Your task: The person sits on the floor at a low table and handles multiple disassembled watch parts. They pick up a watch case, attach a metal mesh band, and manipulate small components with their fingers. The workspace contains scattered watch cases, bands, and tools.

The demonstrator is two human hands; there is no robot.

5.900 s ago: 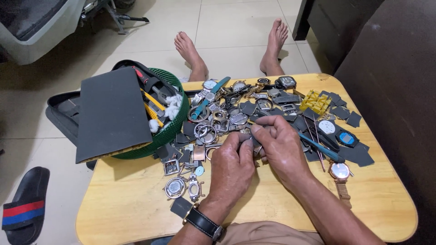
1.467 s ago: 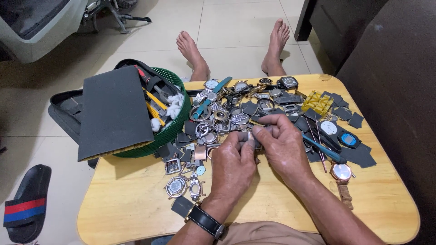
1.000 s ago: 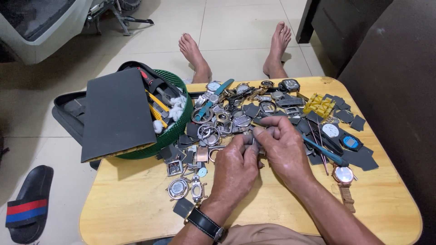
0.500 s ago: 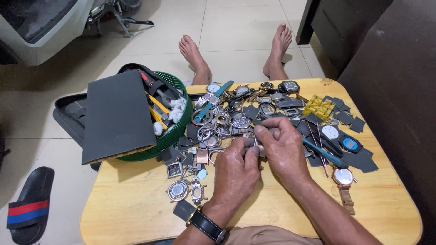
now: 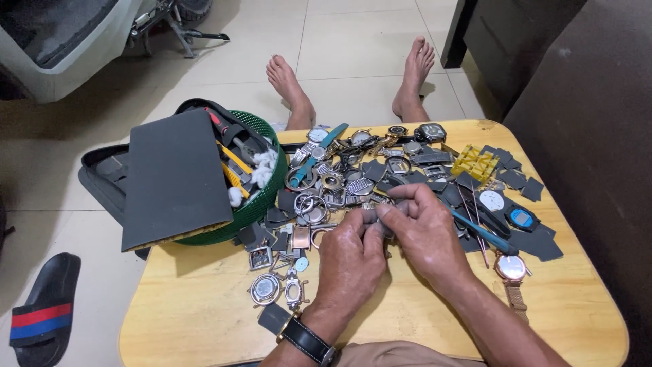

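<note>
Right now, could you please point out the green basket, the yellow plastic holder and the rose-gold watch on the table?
Green basket (image 5: 261, 204), head view, on its mesh side wall.
Yellow plastic holder (image 5: 475, 162), head view, on its middle.
Rose-gold watch (image 5: 511, 267), head view, on its dial.

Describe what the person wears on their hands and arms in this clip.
Both hands are bare, with no gloves or visible rings. The left hand has a black-strapped wristwatch with a gold-edged case on its wrist. The right hand and its forearm are uncovered, and no sleeves are in view on either arm.
</note>
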